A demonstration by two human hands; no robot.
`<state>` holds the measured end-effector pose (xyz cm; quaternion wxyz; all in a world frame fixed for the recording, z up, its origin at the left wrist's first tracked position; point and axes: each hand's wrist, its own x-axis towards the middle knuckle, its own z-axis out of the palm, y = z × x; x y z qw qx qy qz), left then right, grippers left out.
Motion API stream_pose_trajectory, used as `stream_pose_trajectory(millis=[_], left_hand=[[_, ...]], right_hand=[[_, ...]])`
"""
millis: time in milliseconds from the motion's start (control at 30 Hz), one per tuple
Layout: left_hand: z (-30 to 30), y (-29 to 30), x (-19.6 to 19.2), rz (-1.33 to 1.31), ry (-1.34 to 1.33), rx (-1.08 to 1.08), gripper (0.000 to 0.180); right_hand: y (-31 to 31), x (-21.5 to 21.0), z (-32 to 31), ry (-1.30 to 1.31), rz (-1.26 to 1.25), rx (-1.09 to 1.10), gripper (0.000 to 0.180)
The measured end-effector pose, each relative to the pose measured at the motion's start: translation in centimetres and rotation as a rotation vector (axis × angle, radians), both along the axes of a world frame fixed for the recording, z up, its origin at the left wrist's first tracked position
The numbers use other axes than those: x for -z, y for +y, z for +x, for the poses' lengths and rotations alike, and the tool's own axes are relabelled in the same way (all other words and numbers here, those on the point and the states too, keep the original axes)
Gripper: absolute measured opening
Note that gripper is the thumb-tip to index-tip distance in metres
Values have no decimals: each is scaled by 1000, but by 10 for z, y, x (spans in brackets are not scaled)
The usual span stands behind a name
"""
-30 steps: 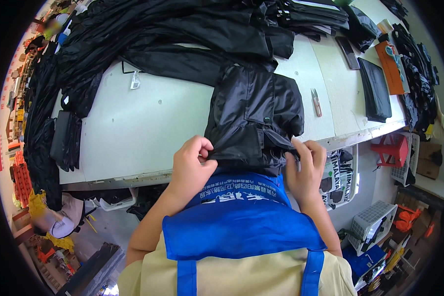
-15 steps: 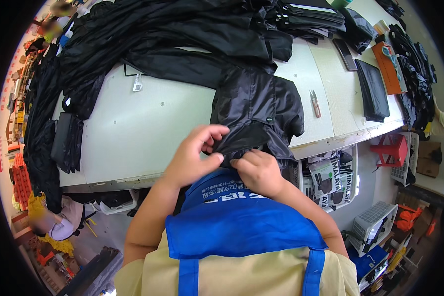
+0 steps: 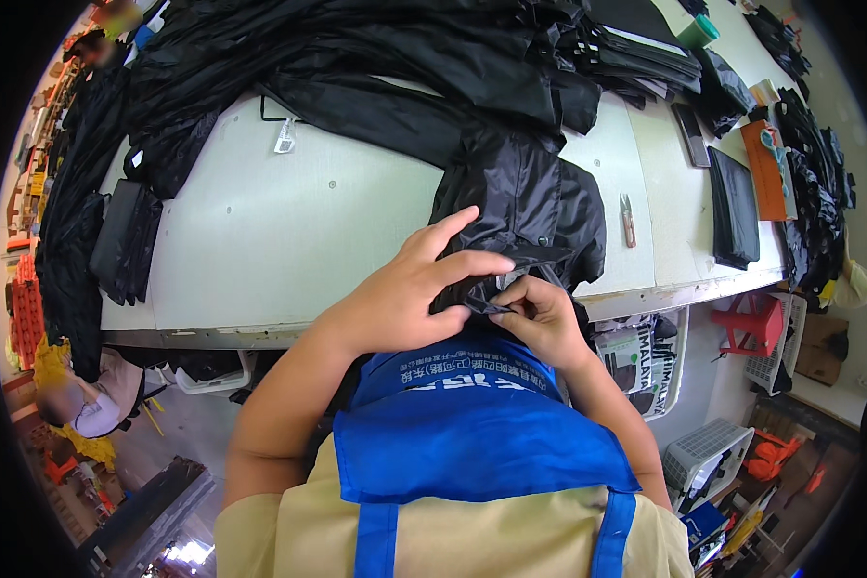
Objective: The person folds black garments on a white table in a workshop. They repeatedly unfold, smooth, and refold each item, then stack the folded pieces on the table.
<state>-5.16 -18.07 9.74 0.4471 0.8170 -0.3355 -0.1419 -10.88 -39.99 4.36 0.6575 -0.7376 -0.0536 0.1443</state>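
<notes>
A shiny black garment (image 3: 520,183) lies at the near edge of the white table, its lower part hanging toward my apron. My right hand (image 3: 551,326) pinches a fold of it between thumb and fingers. Spread over the garment's left side, my left hand (image 3: 395,294) has its fingers apart, with the fingertips resting on or just above the fabric. The stretch of cloth between the two hands is crumpled, and part of it is hidden behind the fingers.
Thread snips (image 3: 628,222) lie right of the garment, near a phone (image 3: 689,135) and a folded black packet (image 3: 734,207). A heap of black garments (image 3: 356,53) covers the table's far side. Below the edge stand a red stool (image 3: 749,326) and a white crate (image 3: 708,458).
My left hand has shifted right and spread its fingers over the garment. The right hand has moved slightly right, and the fold it pinches now shows. The whole view has shifted a little.
</notes>
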Motion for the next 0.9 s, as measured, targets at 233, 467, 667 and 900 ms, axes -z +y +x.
stream_pose_trajectory(millis=[233,467,667,900], left_hand=[[7,-19,-7,174,279,-373,14],[2,-4,18,-418,958,-486,16],[4,-1,19,-525,1094,-518,19],[3,0,21,-523,1073,-486,18]], right_hand=[[13,-10,-1,-314,-205,-19,17],[21,-12,15,-387,-123,102,30],[26,-2,13,-75,125,163,41],[30,-1,28,-383,-79,178,20]])
